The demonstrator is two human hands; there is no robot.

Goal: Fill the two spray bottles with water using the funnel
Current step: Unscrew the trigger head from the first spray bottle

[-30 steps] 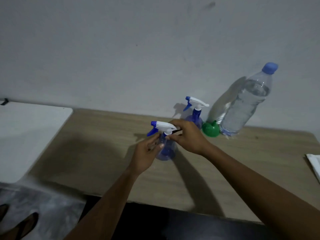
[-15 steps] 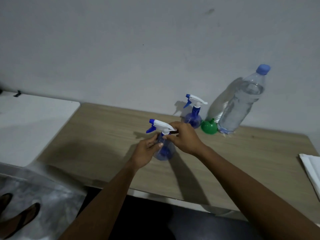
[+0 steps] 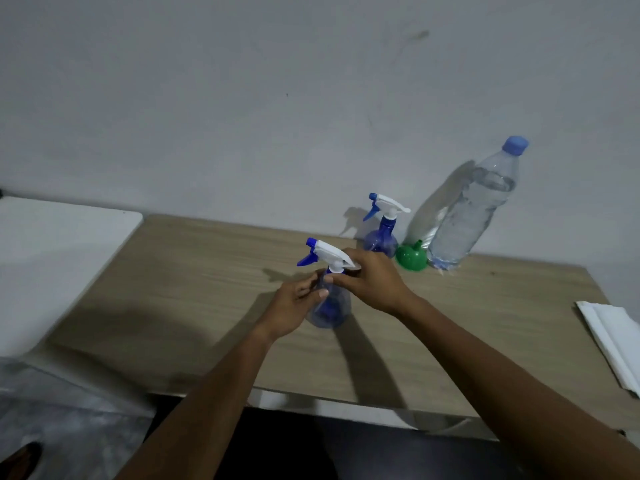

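A blue see-through spray bottle (image 3: 330,311) with a white and blue trigger head stands mid-table. My left hand (image 3: 294,304) curls around its body from the left. My right hand (image 3: 372,280) grips its neck just under the trigger head. A second spray bottle (image 3: 381,230) stands at the back by the wall. Beside it lies a green funnel (image 3: 411,257), wide end down. A large clear water bottle (image 3: 474,209) with a blue cap stands right of the funnel.
The wooden table (image 3: 173,271) runs to the wall. A white surface (image 3: 52,258) adjoins it on the left. Folded white paper (image 3: 613,341) lies at the right edge. Grey floor and a sandal show at bottom left.
Both hands keep their hold on the near spray bottle. The view has shifted a little; the bottle and the other items stay where they were.
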